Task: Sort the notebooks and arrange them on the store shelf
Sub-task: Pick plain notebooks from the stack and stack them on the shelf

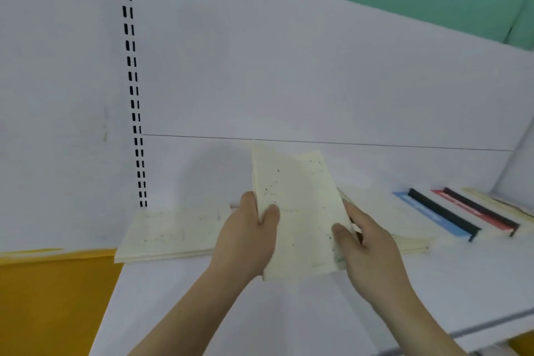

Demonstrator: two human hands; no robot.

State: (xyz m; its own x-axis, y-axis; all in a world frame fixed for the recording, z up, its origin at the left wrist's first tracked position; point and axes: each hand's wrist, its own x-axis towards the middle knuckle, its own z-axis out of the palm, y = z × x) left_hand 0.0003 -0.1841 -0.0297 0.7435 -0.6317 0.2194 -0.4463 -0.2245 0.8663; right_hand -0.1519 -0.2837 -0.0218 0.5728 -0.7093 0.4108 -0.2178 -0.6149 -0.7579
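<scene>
I hold a small bundle of cream notebooks [300, 211] with a dotted line pattern above the white shelf [289, 312]. My left hand [248, 237] grips the bundle's left edge, thumb on the cover. My right hand [367, 246] grips its right edge, thumb on the front. A flat stack of matching cream notebooks [170, 235] lies on the shelf behind and to the left. Another cream stack [404, 228] lies behind my right hand, partly hidden.
At the right of the shelf lie a blue notebook [433, 217] and a red notebook [474, 214], each with a black spine, then more cream ones [502, 205]. A white back panel with a slotted upright [134, 95] rises behind. A yellow surface [52, 298] shows at lower left.
</scene>
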